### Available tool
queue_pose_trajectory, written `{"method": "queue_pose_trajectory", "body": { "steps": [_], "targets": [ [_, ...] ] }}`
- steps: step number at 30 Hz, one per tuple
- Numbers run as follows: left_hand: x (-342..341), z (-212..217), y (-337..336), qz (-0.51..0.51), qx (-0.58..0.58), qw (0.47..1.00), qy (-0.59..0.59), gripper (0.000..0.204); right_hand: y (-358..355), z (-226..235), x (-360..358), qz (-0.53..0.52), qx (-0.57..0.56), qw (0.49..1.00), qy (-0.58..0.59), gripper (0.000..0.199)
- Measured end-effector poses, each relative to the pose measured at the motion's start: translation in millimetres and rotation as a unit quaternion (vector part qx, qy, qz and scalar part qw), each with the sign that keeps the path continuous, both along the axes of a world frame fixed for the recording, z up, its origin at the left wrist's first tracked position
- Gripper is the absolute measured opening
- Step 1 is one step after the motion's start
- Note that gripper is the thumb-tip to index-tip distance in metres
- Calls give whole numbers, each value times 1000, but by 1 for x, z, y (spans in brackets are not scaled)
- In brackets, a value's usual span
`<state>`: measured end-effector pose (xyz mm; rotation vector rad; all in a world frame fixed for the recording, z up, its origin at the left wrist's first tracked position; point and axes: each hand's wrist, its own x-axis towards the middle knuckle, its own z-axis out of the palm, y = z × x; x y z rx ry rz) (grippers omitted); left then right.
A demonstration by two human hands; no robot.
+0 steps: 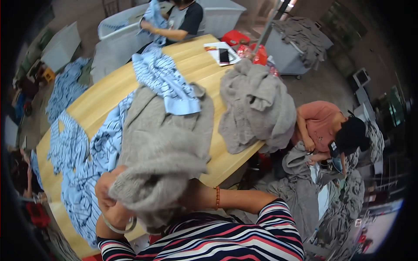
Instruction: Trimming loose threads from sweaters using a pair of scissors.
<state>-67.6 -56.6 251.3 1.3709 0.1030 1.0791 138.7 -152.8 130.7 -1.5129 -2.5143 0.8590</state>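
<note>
A bunched grey knit (156,174) is raised at the lower centre of the frame, its upper folds blurred. The left hand (109,191), left of it, has its fingers curled closed on the knit's edge; a pale bangle (118,229) circles that wrist. The right hand (193,195) goes in behind the knit from the right, below a beaded bracelet (217,197); its fingers are hidden, so I cannot tell how far open they are or what they grip.

Just above, a grey garment (141,106) lies spread on the tabletop (106,111); whether it joins the raised knit cannot be told. A blue striped shirt (161,74) lies over its upper part, and more striped cloth (78,187) runs down the left of the frame. A grey pile (261,108) sits right of centre. Near the top are a phone (224,55) and a red bag (235,38).

At the right, a co-worker in a pink top (320,119) handles grey cloth (296,161); at the top centre, another person (187,21) holds striped fabric (154,19).
</note>
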Motion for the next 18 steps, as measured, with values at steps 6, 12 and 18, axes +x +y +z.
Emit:
{"method": "queue_pose_trajectory", "body": {
  "steps": [6, 12, 18],
  "targets": [
    [64, 42, -19, -135, -211, 966, -61, 41, -49, -11, 71, -184, 322, 909, -190, 40],
    [154, 62, 34, -16, 39, 998, 46, 29, -46, 54, 201, -271, 465, 835, -112, 44],
    [304, 21, 110, 26, 57, 997, 38, 29, 13, 125, 418, -471, 323, 789, -226, 51]
  ]
}}
